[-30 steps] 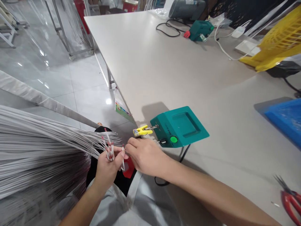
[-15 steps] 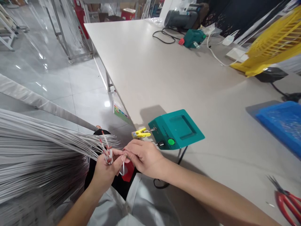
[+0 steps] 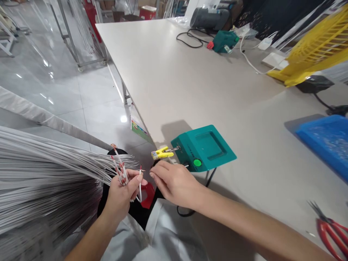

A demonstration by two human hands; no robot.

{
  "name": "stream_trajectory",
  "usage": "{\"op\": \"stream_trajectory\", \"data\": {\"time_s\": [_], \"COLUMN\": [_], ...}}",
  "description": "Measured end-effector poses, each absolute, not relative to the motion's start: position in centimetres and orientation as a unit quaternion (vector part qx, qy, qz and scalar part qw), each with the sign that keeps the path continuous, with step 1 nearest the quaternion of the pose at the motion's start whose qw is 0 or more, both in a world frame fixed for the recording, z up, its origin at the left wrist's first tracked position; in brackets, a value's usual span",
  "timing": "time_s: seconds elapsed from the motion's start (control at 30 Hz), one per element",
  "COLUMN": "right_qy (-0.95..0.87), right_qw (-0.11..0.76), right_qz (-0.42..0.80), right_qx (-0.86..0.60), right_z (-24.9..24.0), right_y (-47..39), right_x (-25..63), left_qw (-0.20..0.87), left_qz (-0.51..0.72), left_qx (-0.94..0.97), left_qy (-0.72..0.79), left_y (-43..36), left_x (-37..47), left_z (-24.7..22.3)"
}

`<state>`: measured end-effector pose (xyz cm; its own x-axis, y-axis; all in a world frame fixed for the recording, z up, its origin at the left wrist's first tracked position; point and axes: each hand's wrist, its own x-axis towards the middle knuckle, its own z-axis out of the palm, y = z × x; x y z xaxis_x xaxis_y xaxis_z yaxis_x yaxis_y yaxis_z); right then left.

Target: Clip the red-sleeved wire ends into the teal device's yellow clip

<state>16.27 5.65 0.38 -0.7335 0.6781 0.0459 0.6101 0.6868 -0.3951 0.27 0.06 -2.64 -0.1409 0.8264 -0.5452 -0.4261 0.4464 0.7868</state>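
My left hand grips several white wires with red ends; one wire stands up between thumb and finger, its tip split red and bare. Just to the right, my right hand is closed beside a dark part at the table's edge; what its fingers hold, if anything, is hidden. A teal device with a green button lies on the table's edge. Clipped to its metal post is a yellow clip, right above my right fingers.
A large bundle of white wires lies at the left. On the table are a blue tray, red-handled scissors, a yellow fan, a second teal device and a grey motor.
My right hand has moved away from my left hand, slightly to the right, so the held wire's split tip now shows. My left hand still holds the wires.
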Motion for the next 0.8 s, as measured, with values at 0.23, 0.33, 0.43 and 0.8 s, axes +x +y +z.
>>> {"op": "stream_trajectory", "data": {"time_s": [0.23,0.33,0.43,0.8], "right_qy": [-0.889,-0.921,-0.944,-0.922], "right_qw": [0.188,0.178,0.144,0.204], "right_qz": [0.256,0.169,0.084,0.038], "right_qx": [-0.329,-0.302,-0.286,-0.327], "right_z": [0.1,-0.1,-0.1,3.7], "right_y": [5.9,6.0,5.9,7.5], "right_x": [15.3,15.2,15.2,17.9], "left_qw": [0.632,0.607,0.584,0.568], "left_qz": [0.474,0.450,0.431,0.487], "left_qx": [0.238,0.278,0.305,0.258], "left_qy": [0.564,0.593,0.616,0.611], "left_y": [-0.3,-0.2,-0.1,1.1], "left_x": [0.5,0.8,1.2,1.4], "left_z": [-2.6,-2.0,-1.9,-2.4]}}
